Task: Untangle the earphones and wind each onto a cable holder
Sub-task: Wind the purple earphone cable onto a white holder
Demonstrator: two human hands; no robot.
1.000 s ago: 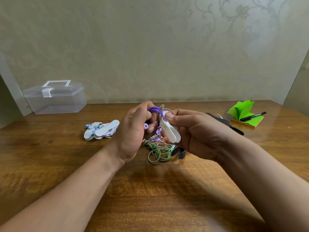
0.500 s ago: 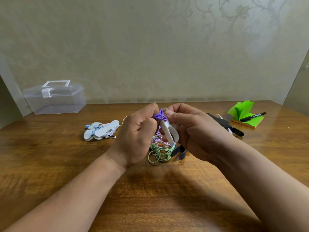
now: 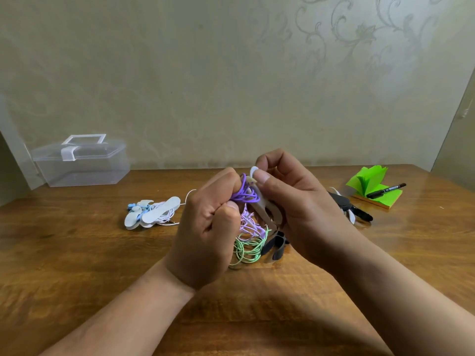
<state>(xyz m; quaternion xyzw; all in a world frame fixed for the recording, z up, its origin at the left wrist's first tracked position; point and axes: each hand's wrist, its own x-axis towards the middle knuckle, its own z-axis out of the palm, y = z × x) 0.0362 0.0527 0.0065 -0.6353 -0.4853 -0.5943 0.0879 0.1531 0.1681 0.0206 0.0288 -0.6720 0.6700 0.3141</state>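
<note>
Through the head camera: my left hand [image 3: 205, 227] has rolled from half-open into a fist, fingers curled round the purple cord [image 3: 244, 195] and drawing it tight against the white holder [image 3: 262, 206]. My right hand [image 3: 295, 209] still pinches that holder, thumb pressed on its upper end, a little higher than a second ago. I judge another turn is going on. The green cord [image 3: 248, 249] lies tangled on the table [image 3: 77, 265] beneath; a wound white set [image 3: 154, 211] rests to my left.
</note>
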